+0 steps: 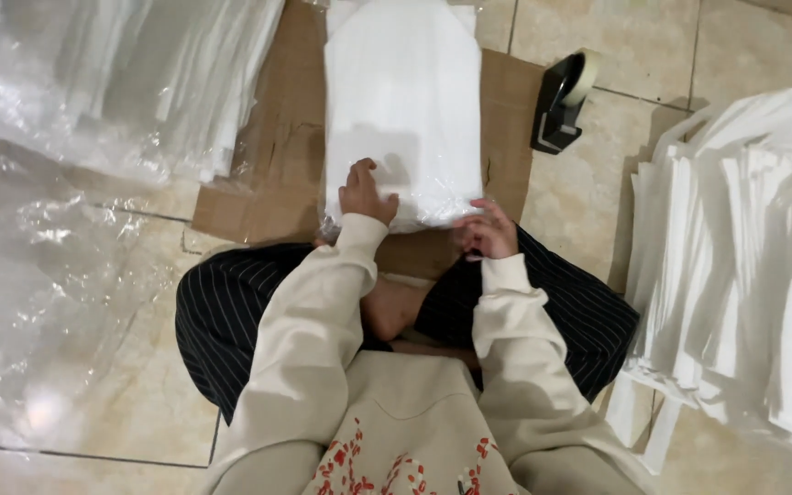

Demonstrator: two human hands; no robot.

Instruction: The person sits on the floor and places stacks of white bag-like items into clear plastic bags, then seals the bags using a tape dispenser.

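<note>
I see a white packet point(402, 110) in clear wrap on cardboard point(272, 156); left grip point(366, 192) flat on it, right grip point(486, 229) pinching its corner.

Bag point(403, 110) on cardboard point(272, 147) (dispenser point(561, 101) right)

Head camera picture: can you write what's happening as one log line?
left hand: flat on bagged white stack | right hand: fingers curled at its near edge | under: cardboard sheet | nearby: tape dispenser
</note>
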